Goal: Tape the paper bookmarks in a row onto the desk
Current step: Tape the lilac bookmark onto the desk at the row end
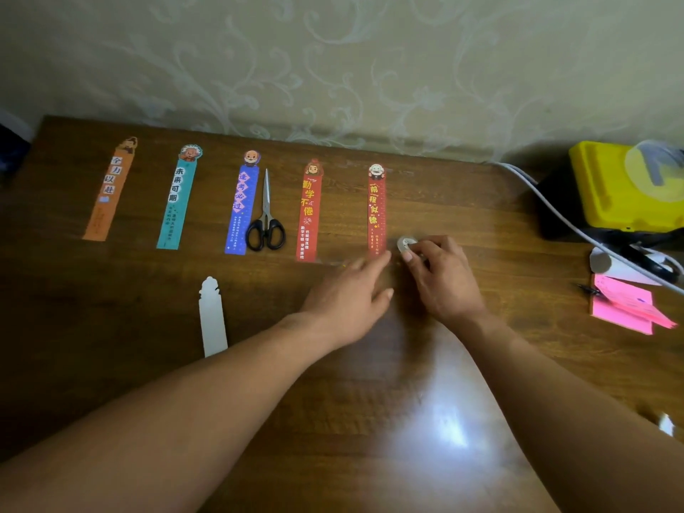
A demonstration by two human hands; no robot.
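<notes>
- Lying nearest: white face-down paper bookmark (213,316), not in the row yet.
- Left hand (351,290), fingers straight, touches the rightmost red paper bookmark (376,212) at its bottom; right hand (440,275) pinches a small white tape roll (406,244).
- Four other coloured bookmarks (175,201) lined up on the brown worktop (481,216), so nearly done, I reckon.

Five printed bookmarks (241,209), one white bookmark (212,318), one pair of scissors (265,220), one tape roll (406,243), one yellow box (603,187), one pink notepad (620,307); two hands: left hand (348,294), right hand (444,279).
</notes>
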